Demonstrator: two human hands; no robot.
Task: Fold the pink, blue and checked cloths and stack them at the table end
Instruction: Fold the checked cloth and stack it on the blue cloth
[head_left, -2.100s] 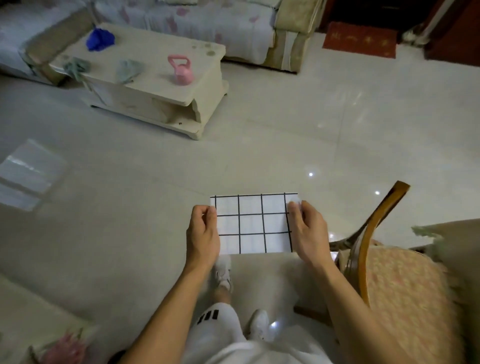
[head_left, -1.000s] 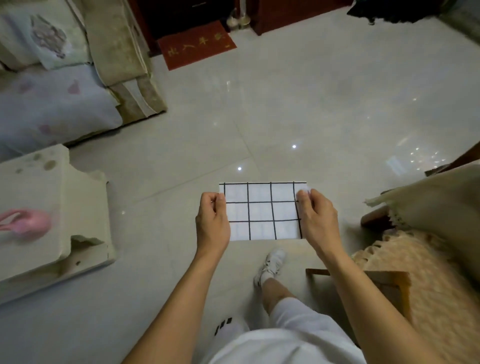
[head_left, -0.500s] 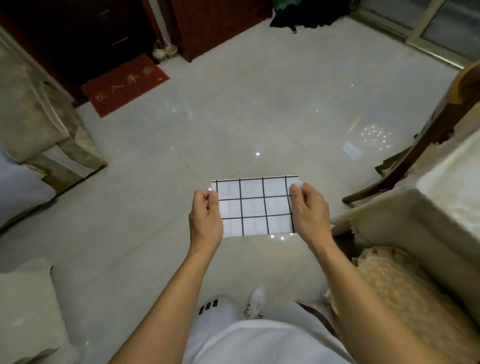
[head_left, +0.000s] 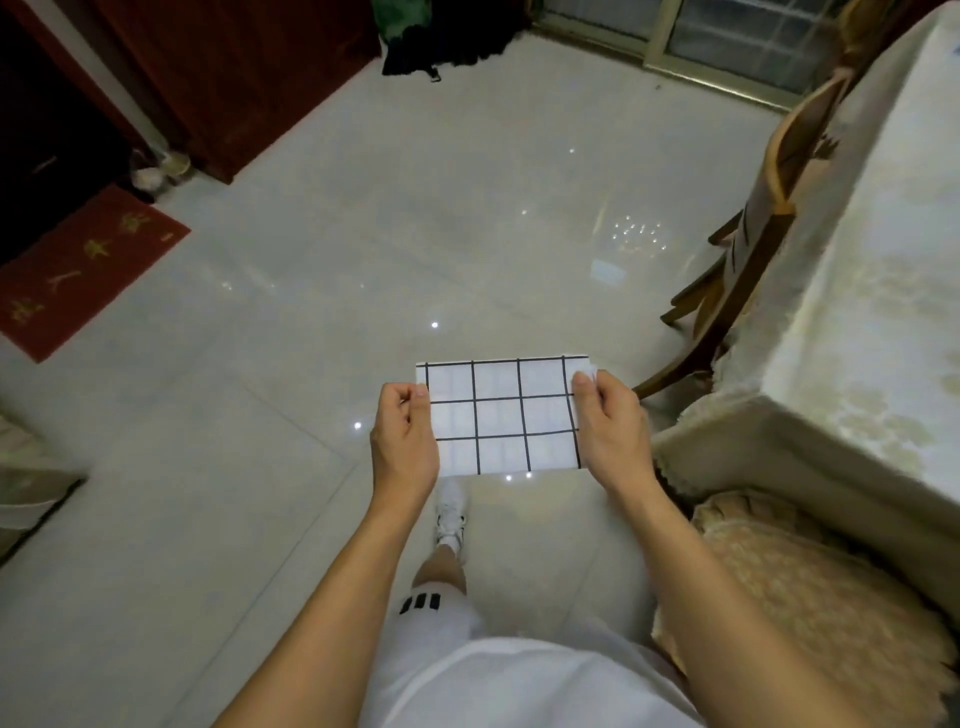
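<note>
**Checked cloth held flat above the floor**

We are taking the checked cloth (head_left: 501, 415) as our landmark and reading the scene from left to right around it.

Far to its left and further off, a red doormat (head_left: 83, 270) is lying on the pale tiled floor (head_left: 363, 234) in front of a dark wooden door (head_left: 47, 130).

Just left of the cloth, our left hand (head_left: 405, 441) is gripping its left edge, the thumb pinching down against the curled fingers (head_left: 402, 402) near the upper corner.

The cloth itself is sitting folded into a flat rectangle, white with black grid lines, and we are holding it in the air between both hands, roughly level, above the floor.

Below the cloth, one white shoe (head_left: 451, 512) is showing on the floor, with white shorts (head_left: 436, 618) nearer to us.

On the cloth's right edge, our right hand (head_left: 610, 431) is holding on, its thumb lying across the top surface and the fingers curling underneath.

To the right of the cloth, a wooden chair (head_left: 748, 249) is standing against a table draped in a cream tablecloth (head_left: 857, 312), and a cushioned seat (head_left: 810, 597) is lying nearer to us on that side.
</note>
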